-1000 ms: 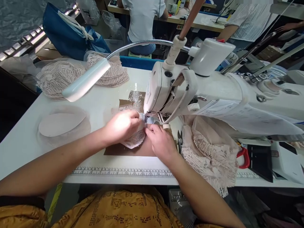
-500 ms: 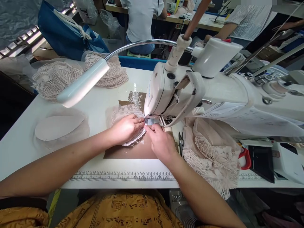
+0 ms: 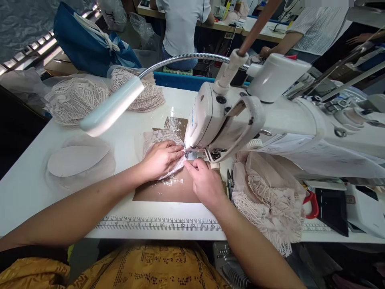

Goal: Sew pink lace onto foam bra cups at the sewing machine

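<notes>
A pale lace piece (image 3: 155, 138) lies under the needle area of a white sewing machine (image 3: 200, 120). My left hand (image 3: 161, 159) rests flat on the lace, its fingers stretched toward the presser foot (image 3: 187, 154). Just right of the foot, my right hand (image 3: 206, 180) has its thumb and curled index finger at the lace's edge, in what looks like a pinch. Both hands are close together over a brown, shiny plate (image 3: 168, 194). The lace under my left palm is hidden.
Lace stacks (image 3: 78, 100) lie at the back left, near a lamp (image 3: 112, 106). A white oval (image 3: 78, 160) on sheer fabric is at left. More lace (image 3: 267, 192), black snips (image 3: 230, 182) and red-handled scissors (image 3: 313, 204) lie right. A printed ruler (image 3: 162, 224) runs along the front.
The lace has shifted and turned slightly under my left hand, with less of its lower edge showing. Both hands stay beside the presser foot. The whole view has moved a little.
</notes>
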`<state>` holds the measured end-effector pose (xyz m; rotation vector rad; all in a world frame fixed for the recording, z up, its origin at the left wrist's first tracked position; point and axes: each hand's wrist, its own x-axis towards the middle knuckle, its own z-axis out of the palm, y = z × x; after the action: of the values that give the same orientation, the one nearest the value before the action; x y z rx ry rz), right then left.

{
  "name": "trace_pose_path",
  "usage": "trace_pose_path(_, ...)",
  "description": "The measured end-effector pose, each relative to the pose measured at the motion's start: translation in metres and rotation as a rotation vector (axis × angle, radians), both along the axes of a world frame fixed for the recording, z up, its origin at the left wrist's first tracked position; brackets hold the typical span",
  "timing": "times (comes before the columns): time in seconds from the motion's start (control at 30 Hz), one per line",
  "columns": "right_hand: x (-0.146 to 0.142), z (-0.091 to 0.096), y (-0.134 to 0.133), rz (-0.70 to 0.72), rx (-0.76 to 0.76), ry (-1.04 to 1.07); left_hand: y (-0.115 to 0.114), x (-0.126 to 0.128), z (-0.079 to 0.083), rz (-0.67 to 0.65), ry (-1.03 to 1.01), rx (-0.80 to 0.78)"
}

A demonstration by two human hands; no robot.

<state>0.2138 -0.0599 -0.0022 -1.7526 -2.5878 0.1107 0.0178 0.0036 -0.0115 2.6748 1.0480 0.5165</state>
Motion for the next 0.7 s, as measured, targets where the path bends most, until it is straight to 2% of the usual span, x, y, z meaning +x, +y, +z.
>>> trace_pose_path(0.23,0.003,-0.004,-0.002,0.021,0.062,0.068,-0.006,0.003,0.002,0.160,0.107,0.021)
trace_pose_path(0.37,0.005,-0.006,-0.004,-0.010,0.084,0.165,-0.004,-0.005,0.011,0.203,0.131,-0.049)
trace_pose_path(0.43,0.006,-0.007,-0.005,-0.020,0.097,0.261,-0.007,-0.014,0.018,0.100,0.105,-0.162)
trace_pose_path(0.53,0.009,-0.008,-0.006,-0.002,0.112,0.416,-0.024,-0.027,0.031,-0.220,0.047,-0.388)
trace_pose_path(0.6,0.011,-0.008,-0.006,0.011,0.114,0.494,-0.039,-0.034,0.038,-0.370,-0.013,-0.456)
trace_pose_path(0.63,0.011,-0.007,-0.006,0.013,0.113,0.521,-0.047,-0.036,0.041,-0.391,-0.062,-0.449)
trace_pose_path(0.7,0.012,-0.007,-0.006,0.011,0.103,0.550,-0.057,-0.039,0.045,-0.317,-0.183,-0.387)
